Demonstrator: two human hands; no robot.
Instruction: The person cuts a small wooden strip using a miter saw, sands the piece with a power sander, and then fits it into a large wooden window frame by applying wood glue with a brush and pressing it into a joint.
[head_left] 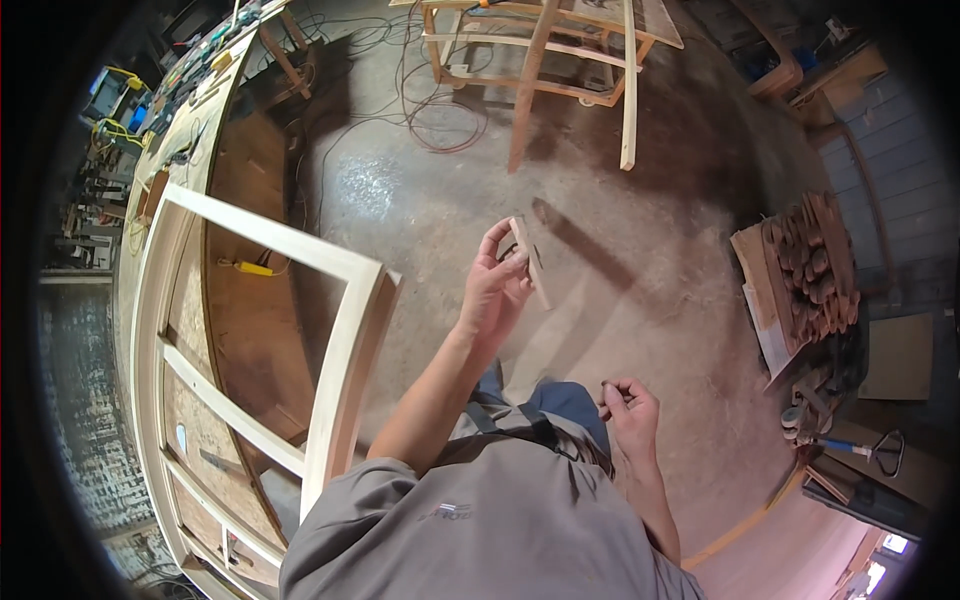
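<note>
My left hand [497, 285] is raised in the middle of the view, its fingers closed on a short, narrow pale wooden strip [536, 275] with small dark pieces along it. The strip is tilted, its upper end by my fingertips. My right hand [630, 410] is lower, beside my leg, with thumb and finger pinched; a small dark bit at the fingertips is too small to name. To my left a pale wooden frame [262, 228] with crossbars rests on the long workbench [220, 70].
A wheeled wooden table [445, 57] with long boards [628, 140] stands ahead, loose cables [445, 140] on the floor beside it. Tools and a yellow cord lie along the bench. At right are a stack of wood pieces [800, 270], a flat panel [895, 355] and a handled tool [850, 445].
</note>
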